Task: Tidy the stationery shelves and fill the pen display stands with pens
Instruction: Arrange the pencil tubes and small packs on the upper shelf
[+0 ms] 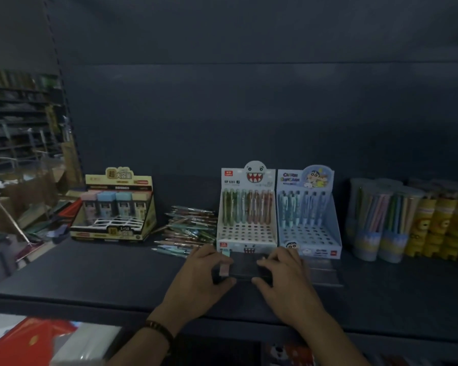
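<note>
Both of my hands hold one dark flat box point(245, 268) with a pale end, low over the shelf's front. My left hand point(204, 273) grips its left end and my right hand point(283, 273) its right end. Just behind stands a white pen display stand point(246, 223) with a toothy face; only its back row holds pens, above empty holes. To its right is a blue cartoon pen display stand point(308, 223), filled the same way. A loose pile of pens point(185, 231) lies left of the white stand.
A yellow display box of erasers point(114, 210) sits at the left of the dark shelf point(90, 276). Clear tubs of pencils point(381, 220) and yellow lion-print packs point(444, 223) stand at the right. Other shelving and clutter fill the far left.
</note>
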`<action>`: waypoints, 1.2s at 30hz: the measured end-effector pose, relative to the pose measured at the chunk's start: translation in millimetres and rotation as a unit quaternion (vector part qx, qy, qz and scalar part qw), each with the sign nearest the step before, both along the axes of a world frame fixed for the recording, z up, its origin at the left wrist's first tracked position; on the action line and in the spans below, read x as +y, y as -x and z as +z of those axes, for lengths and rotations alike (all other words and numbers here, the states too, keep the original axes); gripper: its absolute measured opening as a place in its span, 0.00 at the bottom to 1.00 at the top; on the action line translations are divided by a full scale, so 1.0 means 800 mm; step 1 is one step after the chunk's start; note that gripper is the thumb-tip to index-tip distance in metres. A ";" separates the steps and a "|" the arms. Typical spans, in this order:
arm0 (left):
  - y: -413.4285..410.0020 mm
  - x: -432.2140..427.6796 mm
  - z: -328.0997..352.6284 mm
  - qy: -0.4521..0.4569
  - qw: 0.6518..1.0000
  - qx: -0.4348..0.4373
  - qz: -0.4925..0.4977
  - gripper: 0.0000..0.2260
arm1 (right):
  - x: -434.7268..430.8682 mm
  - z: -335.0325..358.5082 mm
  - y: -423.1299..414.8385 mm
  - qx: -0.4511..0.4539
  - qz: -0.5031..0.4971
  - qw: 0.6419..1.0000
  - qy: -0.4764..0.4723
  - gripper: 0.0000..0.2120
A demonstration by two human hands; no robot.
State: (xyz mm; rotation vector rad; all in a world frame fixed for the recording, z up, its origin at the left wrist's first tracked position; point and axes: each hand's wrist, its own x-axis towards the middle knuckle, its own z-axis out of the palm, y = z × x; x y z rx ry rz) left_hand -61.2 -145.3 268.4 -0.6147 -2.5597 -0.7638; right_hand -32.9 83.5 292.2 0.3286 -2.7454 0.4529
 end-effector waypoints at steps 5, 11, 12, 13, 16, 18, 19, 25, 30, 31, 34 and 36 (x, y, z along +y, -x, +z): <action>-0.003 -0.001 0.002 -0.013 1.000 -0.003 -0.009 0.12 | -0.001 -0.001 -0.002 0.021 0.000 1.000 -0.003 0.22; -0.002 -0.001 0.003 0.006 0.999 0.001 -0.034 0.10 | 0.001 -0.005 -0.001 0.041 0.017 0.999 0.008 0.21; -0.001 -0.001 0.004 0.002 0.999 -0.001 -0.034 0.10 | 0.002 -0.005 -0.001 0.040 0.021 0.999 0.011 0.22; -0.001 -0.001 0.004 -0.002 0.999 -0.006 -0.033 0.11 | 0.003 -0.005 0.000 0.035 0.023 0.999 0.011 0.22; -0.004 -0.001 0.006 0.012 1.000 -0.003 -0.027 0.12 | 0.000 -0.006 0.000 0.034 0.023 0.999 -0.007 0.19; -0.007 0.001 0.007 0.045 0.999 0.014 -0.011 0.12 | -0.006 -0.006 -0.004 0.065 0.014 0.998 -0.024 0.13; -0.008 0.002 0.006 0.054 0.998 0.014 -0.002 0.11 | -0.008 -0.006 -0.006 0.085 0.008 0.996 -0.031 0.11; -0.005 0.002 0.019 -0.181 0.979 -0.098 -0.007 0.09 | -0.014 0.002 -0.008 0.117 0.001 0.993 0.018 0.04; -0.006 -0.015 0.041 -0.425 0.894 -0.140 -0.033 0.03 | -0.052 0.033 0.005 -0.022 0.030 0.946 0.321 0.07; -0.008 -0.020 0.043 -0.463 0.874 -0.145 -0.032 0.04 | -0.064 0.037 0.011 -0.029 0.038 0.934 0.355 0.06; -0.014 -0.038 0.052 -0.480 0.862 -0.152 -0.051 0.08 | -0.109 0.044 0.022 -0.052 0.061 0.908 0.412 0.04; -0.014 -0.062 0.061 -0.476 0.865 -0.147 -0.065 0.07 | -0.138 0.046 0.033 -0.066 0.072 0.900 0.426 0.05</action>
